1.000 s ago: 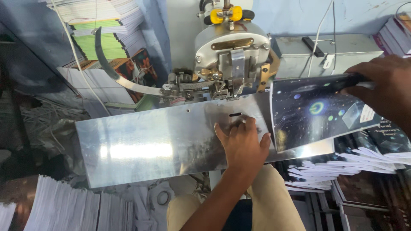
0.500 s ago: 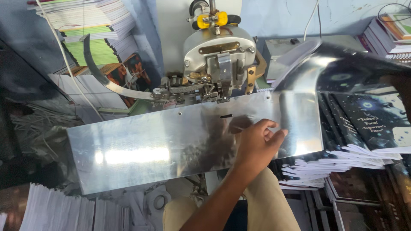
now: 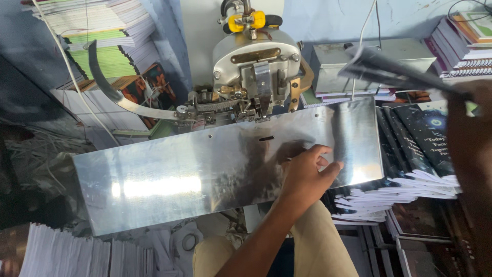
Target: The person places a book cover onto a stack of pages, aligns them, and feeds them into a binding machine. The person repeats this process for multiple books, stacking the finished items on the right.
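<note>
Left hand [image 3: 307, 172] flat and released on the stitching machine's steel table [image 3: 154, 190], right hand [image 3: 469, 133] gripping a dark glossy booklet [image 3: 394, 72] raised right of the stitcher head [image 3: 256, 72]; risk: fingers near the slot could get caught

Dark glossy booklet [image 3: 389, 69] raised, tilted, above shiny metal plate [image 3: 205, 174]

Single head camera, looking steeply down, close over metal plate [image 3: 205, 179].
</note>
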